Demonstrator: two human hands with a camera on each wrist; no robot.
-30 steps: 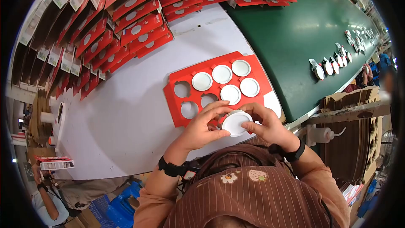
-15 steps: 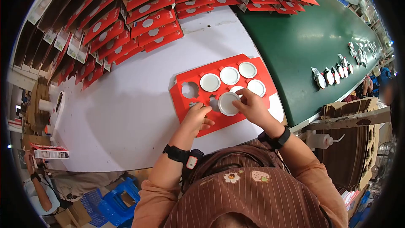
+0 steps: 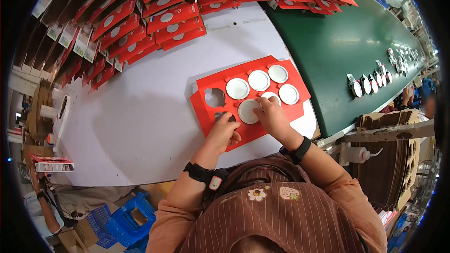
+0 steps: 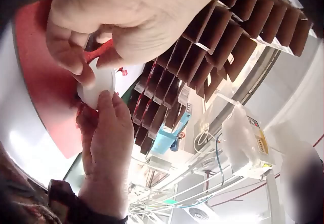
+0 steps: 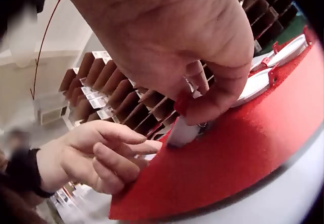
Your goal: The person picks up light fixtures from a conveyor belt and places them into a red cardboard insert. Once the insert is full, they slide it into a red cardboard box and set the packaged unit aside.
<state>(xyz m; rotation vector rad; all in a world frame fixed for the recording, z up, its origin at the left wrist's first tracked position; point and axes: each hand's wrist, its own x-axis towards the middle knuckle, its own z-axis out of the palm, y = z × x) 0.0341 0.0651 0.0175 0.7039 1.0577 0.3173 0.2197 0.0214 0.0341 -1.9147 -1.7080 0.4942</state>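
Note:
My right hand (image 3: pixel 276 121) pinches a round white downlight (image 3: pixel 247 112) by its rim, at the lower row of holes in a red cardboard panel (image 3: pixel 248 134). In the right wrist view the downlight (image 5: pixel 182 133) stands tilted at the card, partly hidden by the fingers. My left hand (image 3: pixel 220 136) lies over the card's lower left part, its fingers loosely bent beside a partly covered hole. Several white downlights (image 3: pixel 259 80) sit in the other holes; the right hand partly covers one. The upper left hole (image 3: pixel 214 97) shows the white table through it.
Stacks of folded red cartons (image 3: pixel 171 18) stand along the back of the white table (image 3: pixel 140 126). A green belt (image 3: pixel 323 61) on the right carries several more downlights (image 3: pixel 366 85). At right are stacked brown cardboard (image 3: pixel 382 168) and a white bottle (image 3: pixel 358 153).
The downlight, first held in both hands near my body, has moved forward onto the red panel in my right hand. My left hand has released it and moved left over the card.

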